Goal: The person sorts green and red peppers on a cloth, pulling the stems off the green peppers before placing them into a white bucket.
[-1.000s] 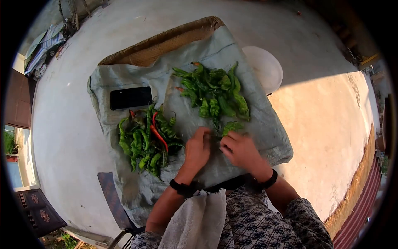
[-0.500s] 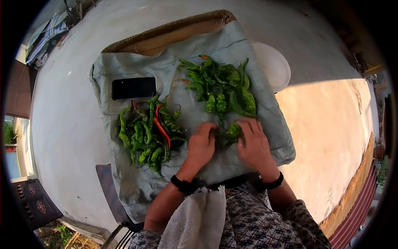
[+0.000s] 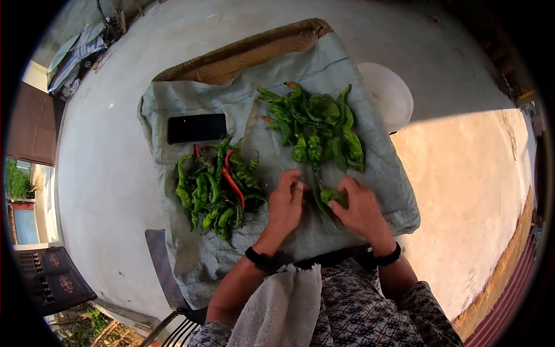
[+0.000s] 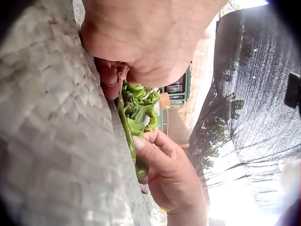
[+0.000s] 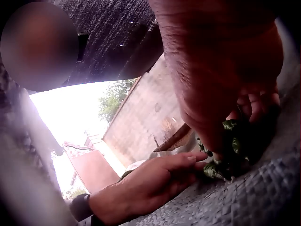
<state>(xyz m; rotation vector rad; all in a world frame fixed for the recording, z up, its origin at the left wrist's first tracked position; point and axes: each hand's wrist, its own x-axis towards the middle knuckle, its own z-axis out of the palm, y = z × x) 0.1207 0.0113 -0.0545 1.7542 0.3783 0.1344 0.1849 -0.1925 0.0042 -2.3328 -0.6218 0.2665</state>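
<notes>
Between the two hands lie a couple of green peppers on the grey-green woven sheet. My right hand holds them, its thumb pressed against one in the left wrist view. My left hand is beside their other end, its fingers nearly straight in the right wrist view. Ahead of the hands is a pile of green peppers with a few orange tips. To the left is a second pile of thinner, curled green peppers, with a red pepper on top.
A black phone lies on the sheet above the left pile. The sheet covers a wicker tray whose far rim shows. A white round basin is beyond the right edge. A white towel hangs in front of the person.
The right hand has turned and shifted right, now with its thumb on the peppers near it. The left hand has stayed close by. The piles look the same.
</notes>
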